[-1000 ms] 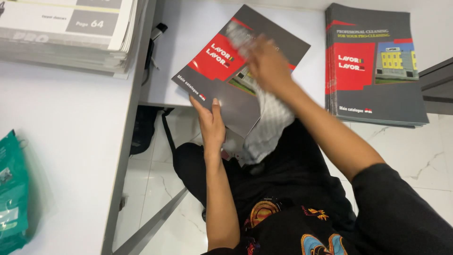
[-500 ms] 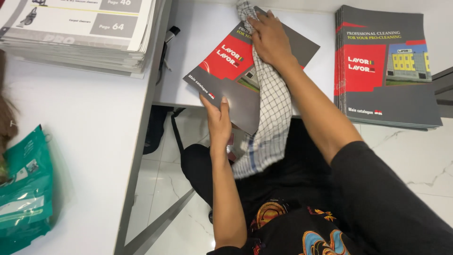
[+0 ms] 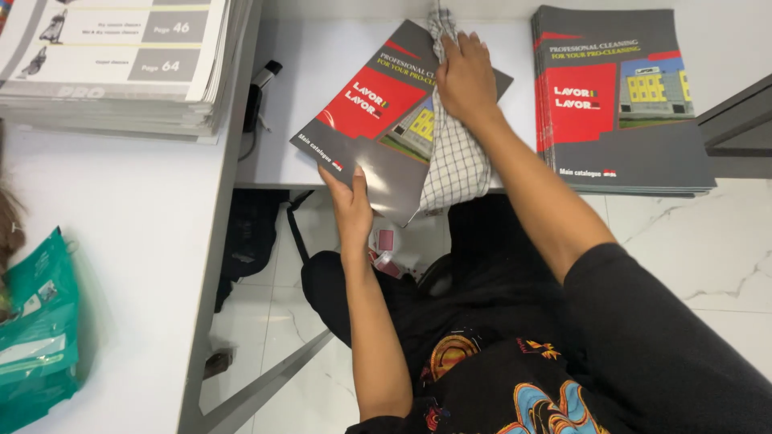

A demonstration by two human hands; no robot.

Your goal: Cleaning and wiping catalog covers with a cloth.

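A grey and red catalogue (image 3: 378,120) lies tilted on the white table, its lower corner past the table edge. My left hand (image 3: 347,205) grips that lower edge from below. My right hand (image 3: 465,76) presses a white checked cloth (image 3: 454,157) onto the catalogue's right half. The cloth's top end sticks out above my fingers and its lower end hangs over the table edge.
A stack of the same catalogues (image 3: 623,100) sits to the right. A thick pile of white printed sheets (image 3: 121,64) lies at top left, a green packet (image 3: 36,329) at the left edge. The white table (image 3: 121,233) runs down the left, and a black bag (image 3: 249,229) sits underneath.
My right hand has pushed the cloth up the catalogue from its middle to the top right, and the hanging end has been drawn up. My left hand keeps its grip.
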